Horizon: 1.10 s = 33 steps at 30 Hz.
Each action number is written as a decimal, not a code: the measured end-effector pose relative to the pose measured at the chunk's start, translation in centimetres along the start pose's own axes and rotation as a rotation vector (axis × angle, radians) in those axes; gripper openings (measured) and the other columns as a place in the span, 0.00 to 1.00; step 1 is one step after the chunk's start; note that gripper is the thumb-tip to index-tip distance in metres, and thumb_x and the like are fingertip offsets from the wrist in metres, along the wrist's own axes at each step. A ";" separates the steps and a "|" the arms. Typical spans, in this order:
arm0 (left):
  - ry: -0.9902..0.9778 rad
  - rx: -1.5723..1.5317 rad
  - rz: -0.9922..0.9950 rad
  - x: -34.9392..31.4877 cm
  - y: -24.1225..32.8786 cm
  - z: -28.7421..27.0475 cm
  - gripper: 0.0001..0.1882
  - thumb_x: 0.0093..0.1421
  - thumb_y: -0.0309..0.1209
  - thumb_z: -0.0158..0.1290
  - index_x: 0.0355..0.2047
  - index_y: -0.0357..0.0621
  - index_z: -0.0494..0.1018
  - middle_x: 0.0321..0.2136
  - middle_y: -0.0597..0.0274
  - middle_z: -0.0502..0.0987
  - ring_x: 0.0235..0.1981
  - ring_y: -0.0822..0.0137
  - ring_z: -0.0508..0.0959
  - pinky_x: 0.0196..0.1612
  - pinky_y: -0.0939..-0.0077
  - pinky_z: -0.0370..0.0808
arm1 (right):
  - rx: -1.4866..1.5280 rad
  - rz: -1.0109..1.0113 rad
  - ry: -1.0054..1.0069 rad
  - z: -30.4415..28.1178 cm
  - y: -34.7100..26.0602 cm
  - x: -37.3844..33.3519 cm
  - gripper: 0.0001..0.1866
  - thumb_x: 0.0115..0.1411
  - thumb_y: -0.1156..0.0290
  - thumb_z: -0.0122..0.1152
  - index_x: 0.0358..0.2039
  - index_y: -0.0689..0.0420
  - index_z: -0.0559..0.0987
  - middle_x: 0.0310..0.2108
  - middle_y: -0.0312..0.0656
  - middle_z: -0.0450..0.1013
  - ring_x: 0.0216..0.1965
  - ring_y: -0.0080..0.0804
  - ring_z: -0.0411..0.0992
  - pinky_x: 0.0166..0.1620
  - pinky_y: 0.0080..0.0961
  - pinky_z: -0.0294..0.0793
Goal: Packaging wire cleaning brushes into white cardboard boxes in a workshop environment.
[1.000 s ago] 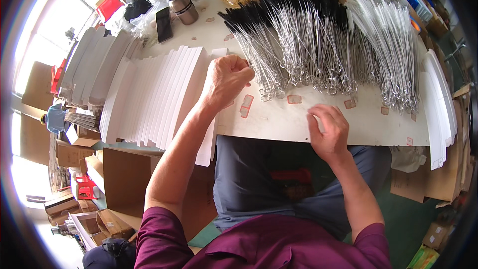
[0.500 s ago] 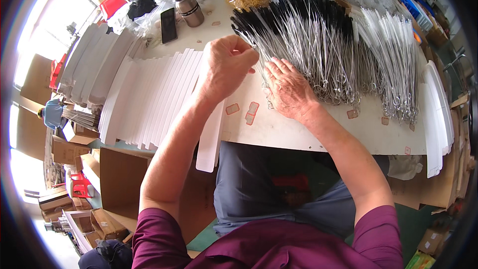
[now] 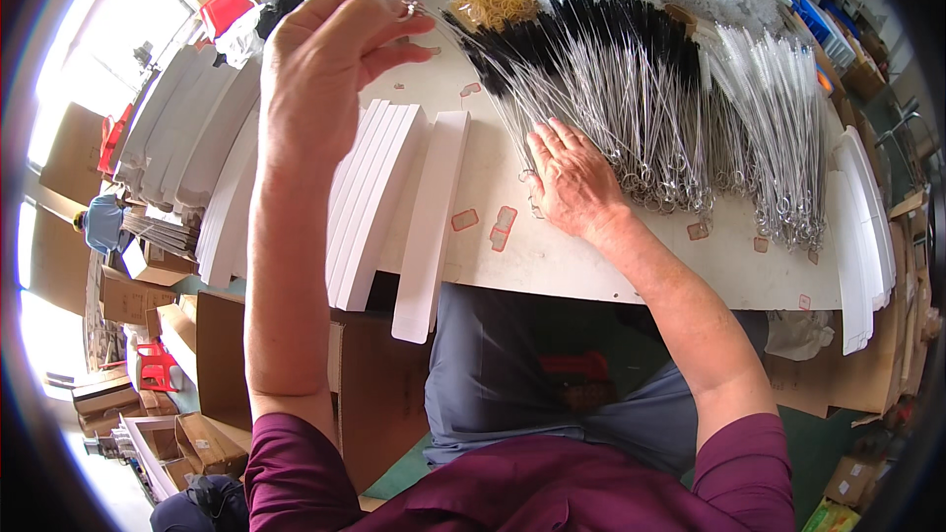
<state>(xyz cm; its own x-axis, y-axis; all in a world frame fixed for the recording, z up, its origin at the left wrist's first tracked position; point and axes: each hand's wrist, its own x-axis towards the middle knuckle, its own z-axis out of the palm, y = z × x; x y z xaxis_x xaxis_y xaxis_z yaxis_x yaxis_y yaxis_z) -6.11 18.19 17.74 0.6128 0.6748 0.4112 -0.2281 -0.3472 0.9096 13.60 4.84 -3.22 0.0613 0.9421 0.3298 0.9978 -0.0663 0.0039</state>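
My left hand (image 3: 320,59) is raised over the left part of the table, thumb and fingers pinched together. Small metal loops of a wire brush (image 3: 409,6) show at its fingertips, the thin stem running right toward the pile; how many it holds is unclear. My right hand (image 3: 576,177) lies flat, fingers stretched, on the near left edge of a big pile of wire-stemmed brushes (image 3: 631,108) with black bristles. Their looped ends point toward me. White-bristled brushes (image 3: 774,128) lie to the right. A narrow white box (image 3: 432,227) lies between my forearms, jutting over the table edge.
More narrow white boxes (image 3: 379,202) stand in a row at the left, partly behind my left forearm. Yellow rubber bands (image 3: 496,0) in a clear bag sit at the back. White boxes (image 3: 859,236) hang over the right edge. Cardboard boxes (image 3: 379,374) stand below.
My left hand has moved left and up, away from my right hand, with wire loops now showing at its fingertips. It now covers the phone and the metal bottle. My right hand has barely moved.
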 end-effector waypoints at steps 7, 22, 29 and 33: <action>0.027 -0.065 0.080 -0.3 4.0 -3.9 0.12 0.69 0.27 0.49 0.44 0.32 0.78 0.47 0.44 0.81 0.51 0.46 0.82 0.50 0.62 0.81 | 0.453 0.130 0.113 -1.0 0.6 1.3 0.26 0.63 0.63 0.60 0.58 0.64 0.76 0.56 0.54 0.75 0.61 0.49 0.71 0.66 0.38 0.68; 0.007 -0.099 0.085 -3.3 7.3 -3.5 0.16 0.67 0.32 0.49 0.45 0.28 0.76 0.47 0.34 0.80 0.49 0.46 0.83 0.50 0.61 0.81 | 0.444 0.104 0.048 -6.1 -1.6 0.2 0.10 0.65 0.69 0.56 0.41 0.60 0.82 0.39 0.53 0.80 0.40 0.51 0.78 0.45 0.41 0.78; -0.324 -0.423 0.089 -4.9 6.2 0.9 0.11 0.65 0.27 0.45 0.44 0.33 0.71 0.54 0.26 0.74 0.51 0.42 0.80 0.49 0.58 0.78 | 1.604 0.130 -0.341 -11.1 -4.1 -5.9 0.38 0.63 0.51 0.71 0.63 0.67 0.72 0.53 0.56 0.78 0.56 0.35 0.76 0.58 0.32 0.74; -0.324 -0.392 -0.029 -8.0 3.9 5.8 0.01 0.59 0.22 0.47 0.31 0.38 0.67 0.51 0.29 0.77 0.52 0.41 0.81 0.43 0.51 0.81 | 2.065 0.058 -0.080 -13.0 -3.3 -6.5 0.48 0.64 0.45 0.67 0.69 0.70 0.61 0.59 0.57 0.72 0.60 0.39 0.73 0.61 0.34 0.72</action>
<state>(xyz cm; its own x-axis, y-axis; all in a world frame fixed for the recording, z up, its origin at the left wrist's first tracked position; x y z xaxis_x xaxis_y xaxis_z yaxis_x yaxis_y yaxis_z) -7.53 7.70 17.70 0.8118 0.4227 0.4028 -0.4363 -0.0194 0.8996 9.59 -5.38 6.91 0.0305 0.9659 0.2572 -0.4558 0.2425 -0.8564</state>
